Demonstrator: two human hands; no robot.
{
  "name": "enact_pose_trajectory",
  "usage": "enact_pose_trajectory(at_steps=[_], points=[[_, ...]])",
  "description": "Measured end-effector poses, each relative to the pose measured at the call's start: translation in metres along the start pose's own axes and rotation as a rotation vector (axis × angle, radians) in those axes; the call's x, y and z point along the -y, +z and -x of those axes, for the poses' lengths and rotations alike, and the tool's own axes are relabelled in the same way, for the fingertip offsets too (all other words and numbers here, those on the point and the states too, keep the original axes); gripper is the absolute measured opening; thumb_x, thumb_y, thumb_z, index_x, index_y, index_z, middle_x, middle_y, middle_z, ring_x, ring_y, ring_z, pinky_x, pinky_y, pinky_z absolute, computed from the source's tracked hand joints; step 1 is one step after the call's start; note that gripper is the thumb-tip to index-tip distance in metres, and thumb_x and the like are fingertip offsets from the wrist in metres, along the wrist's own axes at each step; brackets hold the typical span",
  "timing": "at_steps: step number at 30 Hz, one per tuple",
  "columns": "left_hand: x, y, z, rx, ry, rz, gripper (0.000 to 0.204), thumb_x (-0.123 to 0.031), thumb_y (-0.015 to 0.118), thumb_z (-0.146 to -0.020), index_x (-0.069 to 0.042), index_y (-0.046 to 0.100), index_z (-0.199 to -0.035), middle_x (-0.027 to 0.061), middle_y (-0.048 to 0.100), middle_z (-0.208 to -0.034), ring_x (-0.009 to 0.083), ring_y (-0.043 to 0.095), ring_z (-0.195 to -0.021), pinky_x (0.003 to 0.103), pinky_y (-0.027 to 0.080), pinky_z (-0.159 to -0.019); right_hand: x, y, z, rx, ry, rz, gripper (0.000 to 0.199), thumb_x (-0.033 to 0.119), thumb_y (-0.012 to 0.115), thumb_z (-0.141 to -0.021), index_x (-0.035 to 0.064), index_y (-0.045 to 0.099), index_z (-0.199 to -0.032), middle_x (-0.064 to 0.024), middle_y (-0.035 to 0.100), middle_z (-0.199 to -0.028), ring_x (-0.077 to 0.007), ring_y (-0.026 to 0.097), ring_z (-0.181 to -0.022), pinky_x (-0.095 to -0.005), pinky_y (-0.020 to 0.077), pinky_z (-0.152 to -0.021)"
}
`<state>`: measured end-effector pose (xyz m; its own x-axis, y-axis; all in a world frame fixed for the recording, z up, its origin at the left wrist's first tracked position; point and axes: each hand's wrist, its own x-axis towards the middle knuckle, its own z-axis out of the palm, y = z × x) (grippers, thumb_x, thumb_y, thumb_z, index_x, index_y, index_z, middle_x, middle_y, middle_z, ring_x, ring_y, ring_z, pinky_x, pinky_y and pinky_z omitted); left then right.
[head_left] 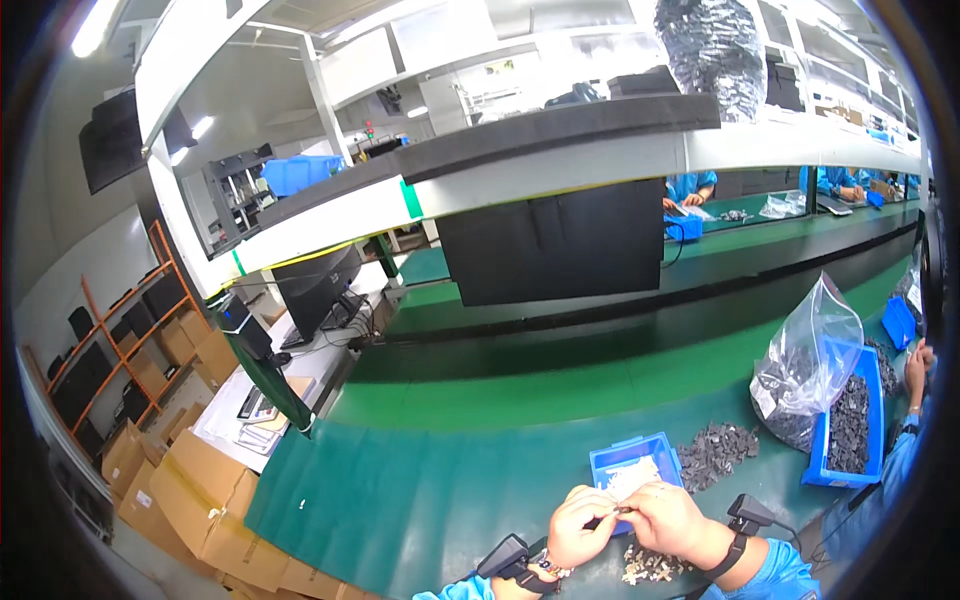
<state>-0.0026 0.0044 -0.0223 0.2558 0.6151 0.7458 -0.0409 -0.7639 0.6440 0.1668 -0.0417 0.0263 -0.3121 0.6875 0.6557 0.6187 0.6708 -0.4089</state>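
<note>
My left hand (578, 527) and my right hand (667, 517) meet low in the head view, just above the green work surface (430, 500). Together they pinch a small dark part (622, 511) between their fingertips. A wrist device sits on each forearm. Right behind the hands stands a small blue tray (633, 462) with pale pieces in it. A heap of small pale and dark parts (650, 565) lies under my right wrist. A pile of dark parts (716, 448) lies to the right of the tray.
A clear plastic bag (808, 365) of dark parts leans on a blue bin (853, 420) at the right, beside another person's hand (916, 370). A dark conveyor (600, 340) runs across behind. Cardboard boxes (200, 490) stand at the left. A monitor (318, 285) stands further back.
</note>
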Motion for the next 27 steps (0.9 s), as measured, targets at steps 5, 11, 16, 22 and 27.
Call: enact_pose_trajectory(at_steps=[5, 11, 16, 22, 27], points=[[-0.003, 0.000, -0.001, 0.011, 0.010, -0.007, 0.009, 0.004, 0.072, -0.073, -0.001, 0.066, -0.078, 0.0113, 0.069, -0.081, 0.0259, 0.067, -0.076, 0.035, 0.048, -0.073, 0.002, -0.003, 0.003, 0.036, 0.111, -0.079, 0.011, 0.004, 0.071, -0.078, 0.0042, 0.067, -0.088, -0.0107, 0.068, -0.079, -0.0296, 0.067, -0.071, -0.0371, 0.0542, -0.066], [-0.011, 0.001, -0.005, 0.101, 0.073, -0.014, 0.011, 0.003, 0.074, -0.074, -0.002, 0.067, -0.081, 0.0090, 0.070, -0.082, 0.0244, 0.067, -0.079, 0.036, 0.047, -0.075, -0.001, -0.011, 0.015, 0.021, 0.057, -0.069, 0.013, 0.004, 0.073, -0.075, 0.0039, 0.066, -0.086, -0.0107, 0.068, -0.078, -0.0296, 0.066, -0.069, -0.0372, 0.0537, -0.065], [-0.020, 0.006, -0.008, 0.205, 0.066, -0.014, 0.013, 0.003, 0.075, -0.073, -0.004, 0.071, -0.084, 0.0078, 0.071, -0.083, 0.0229, 0.068, -0.081, 0.036, 0.047, -0.077, -0.012, -0.049, 0.055, -0.125, 0.095, 0.146, 0.015, 0.005, 0.072, -0.071, 0.0062, 0.064, -0.084, -0.0094, 0.066, -0.076, -0.0300, 0.064, -0.068, -0.0394, 0.0522, -0.064], [-0.020, 0.005, -0.007, 0.138, 0.032, -0.093, 0.012, 0.004, 0.074, -0.071, -0.006, 0.067, -0.073, 0.0074, 0.073, -0.080, 0.0219, 0.068, -0.077, 0.034, 0.051, -0.073, -0.030, -0.124, 0.100, -0.536, 0.258, 0.550, 0.009, -0.009, 0.059, -0.080, -0.0025, 0.060, -0.087, -0.0152, 0.062, -0.078, -0.0301, 0.060, -0.068, -0.0358, 0.0488, -0.065], [-0.022, -0.002, -0.011, 0.099, -0.037, -0.034, 0.010, 0.007, 0.071, -0.072, 0.000, 0.065, -0.077, 0.0103, 0.067, -0.075, 0.0239, 0.063, -0.075, 0.037, 0.049, -0.073, -0.051, -0.189, 0.145, -0.697, 0.624, 0.673, 0.024, -0.007, 0.066, -0.083, -0.0032, 0.066, -0.107, -0.0135, 0.067, -0.095, -0.0218, 0.067, -0.085, -0.0308, 0.0530, -0.077]])
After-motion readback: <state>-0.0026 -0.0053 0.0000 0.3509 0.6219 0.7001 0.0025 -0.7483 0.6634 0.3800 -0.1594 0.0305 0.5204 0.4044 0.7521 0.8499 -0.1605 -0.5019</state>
